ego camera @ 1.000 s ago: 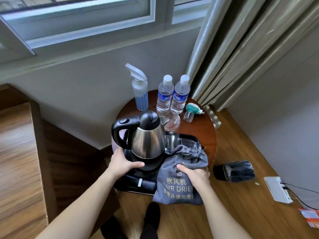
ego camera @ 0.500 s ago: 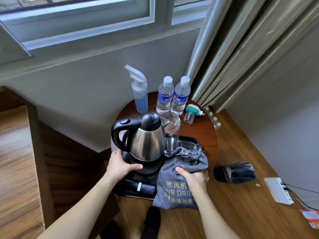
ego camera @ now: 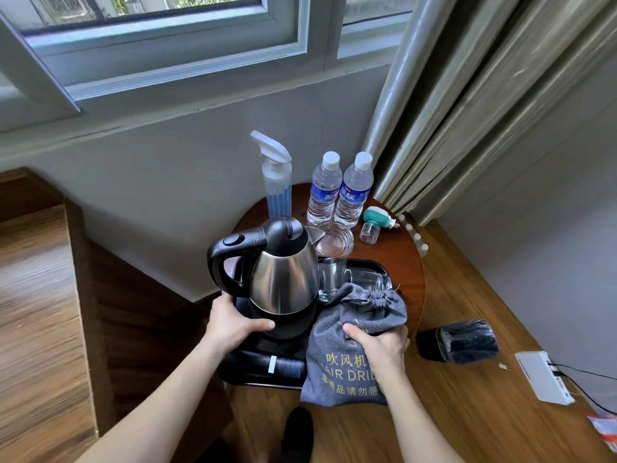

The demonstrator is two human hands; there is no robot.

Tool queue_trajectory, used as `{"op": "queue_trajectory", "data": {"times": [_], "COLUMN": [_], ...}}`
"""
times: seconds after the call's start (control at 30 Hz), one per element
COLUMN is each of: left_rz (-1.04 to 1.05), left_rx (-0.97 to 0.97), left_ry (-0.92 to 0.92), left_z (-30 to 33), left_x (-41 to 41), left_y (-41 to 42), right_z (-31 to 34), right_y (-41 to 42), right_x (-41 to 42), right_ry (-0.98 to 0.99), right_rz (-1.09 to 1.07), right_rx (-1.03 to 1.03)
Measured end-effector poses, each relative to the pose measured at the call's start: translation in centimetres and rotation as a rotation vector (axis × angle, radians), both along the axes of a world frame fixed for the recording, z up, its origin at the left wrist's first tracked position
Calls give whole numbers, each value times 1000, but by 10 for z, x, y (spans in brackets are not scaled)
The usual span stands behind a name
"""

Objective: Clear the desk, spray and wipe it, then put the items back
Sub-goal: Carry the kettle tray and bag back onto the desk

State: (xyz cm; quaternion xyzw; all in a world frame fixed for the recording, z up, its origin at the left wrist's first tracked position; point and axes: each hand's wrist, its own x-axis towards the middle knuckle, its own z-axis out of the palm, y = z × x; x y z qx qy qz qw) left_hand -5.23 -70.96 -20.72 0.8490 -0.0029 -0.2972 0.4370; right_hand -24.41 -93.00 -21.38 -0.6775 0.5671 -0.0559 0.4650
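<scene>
Grey pouch (ego camera: 347,359) reads "吹风机" and "HAIR DRIE"

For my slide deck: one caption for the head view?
Left hand and right hand grip a black tray carrying kettle and grey hair-dryer bag.

A grey wall (ego camera: 187,168) under a daylit window (ego camera: 160,31). Pale curtains (ego camera: 467,105) hang at right. Wooden floor (ego camera: 467,412) below.

Reddish-brown round table (ego camera: 394,259), black tray (ego camera: 364,264), brushed-steel kettle (ego camera: 283,282) with black lid and handle, grey drawstring bag (ego camera: 337,379) with yellow lettering, pale-blue spray bottle (ego camera: 276,192) with white trigger, clear water bottles (ego camera: 339,192) with blue labels and white caps, teal-capped plug-in vial (ego camera: 375,223), striped beige curtain (ego camera: 484,95)
</scene>
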Motion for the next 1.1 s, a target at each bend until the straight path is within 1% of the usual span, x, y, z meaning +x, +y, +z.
{"op": "queue_trajectory", "data": {"times": [0.07,0.27,0.57,0.83,1.1], "left_rz": [0,-15,46,208,369], "left_rx": [-7,-20,-63,-59,-88], "left_ry": [-24,-84,-164,-243,-321], "left_z": [9,47,121,184,231], "left_x": [3,5,9,20,19], "left_y": [2,14,41,94,183], "right_z": [5,36,118,191,233], "right_y": [2,11,23,51,118], "right_x": [2,4,23,76,126], "right_ry": [-34,-35,-92,-123,-208], "right_rz": [-2,-15,73,248,442], "right_rx": [-8,-19,-43,-125,-124]}}
